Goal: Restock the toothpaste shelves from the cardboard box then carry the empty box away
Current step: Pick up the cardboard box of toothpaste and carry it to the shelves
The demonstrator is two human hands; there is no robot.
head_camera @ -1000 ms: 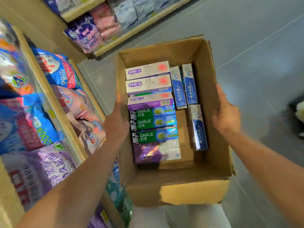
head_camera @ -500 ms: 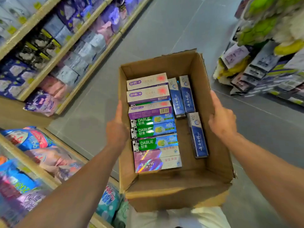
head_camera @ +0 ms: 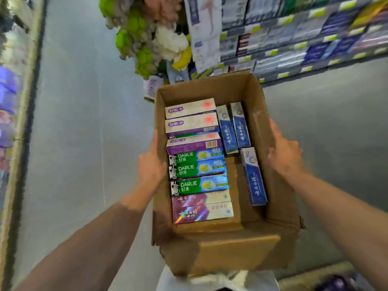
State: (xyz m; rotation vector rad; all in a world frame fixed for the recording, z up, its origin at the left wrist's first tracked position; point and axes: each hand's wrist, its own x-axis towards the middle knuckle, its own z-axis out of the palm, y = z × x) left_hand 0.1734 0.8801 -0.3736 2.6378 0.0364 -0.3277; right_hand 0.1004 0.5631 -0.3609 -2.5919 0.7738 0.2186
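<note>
I carry an open cardboard box in front of my body, one hand on each side wall. My left hand grips the left wall from outside, thumb up along the rim. My right hand grips the right wall, fingers at its top edge. Inside lie several toothpaste cartons: purple-and-white ones at the far end, green Darlie cartons in the middle, shiny purple ones nearest me, and blue cartons along the right side.
Grey tiled floor runs ahead as an aisle. A shelf unit full of small boxed goods stands at the upper right. Plush toys hang ahead of the box. Another shelf edge lines the left.
My view has swung round with the box. The bagged goods at my left are gone from sight; an aisle and boxed-goods shelves have come into view. Both hands keep their hold.
</note>
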